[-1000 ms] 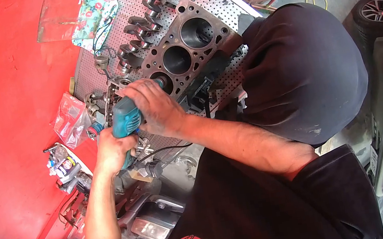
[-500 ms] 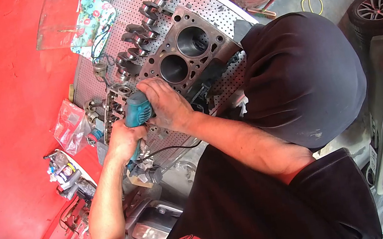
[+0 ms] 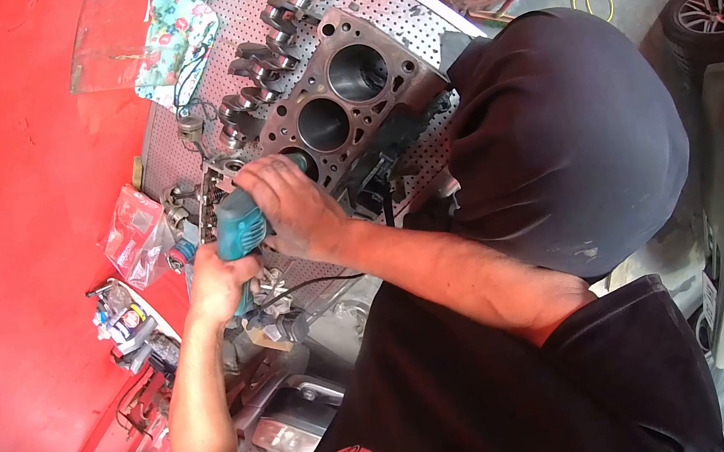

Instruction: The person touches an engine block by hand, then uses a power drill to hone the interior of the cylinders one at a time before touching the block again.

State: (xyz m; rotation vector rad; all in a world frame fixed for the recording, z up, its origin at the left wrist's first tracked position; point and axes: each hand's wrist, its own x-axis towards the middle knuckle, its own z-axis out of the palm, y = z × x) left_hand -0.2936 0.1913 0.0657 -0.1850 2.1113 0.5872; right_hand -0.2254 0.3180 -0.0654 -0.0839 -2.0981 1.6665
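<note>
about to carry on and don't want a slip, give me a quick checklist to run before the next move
1. Left hand on the power tool's handle: ok
2. Right hand at the tool's front part: ok
3. Tool tip centred in the nearest bore of the engine block: cannot tell, partly hidden
4. Crankshaft beside the block, not on it: ok
5. Gloves on: not ok, both hands bare

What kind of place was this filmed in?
Probably a car repair workshop: a bare engine block and a crankshaft lie on a perforated surface, and a car wheel shows at the right.
</note>
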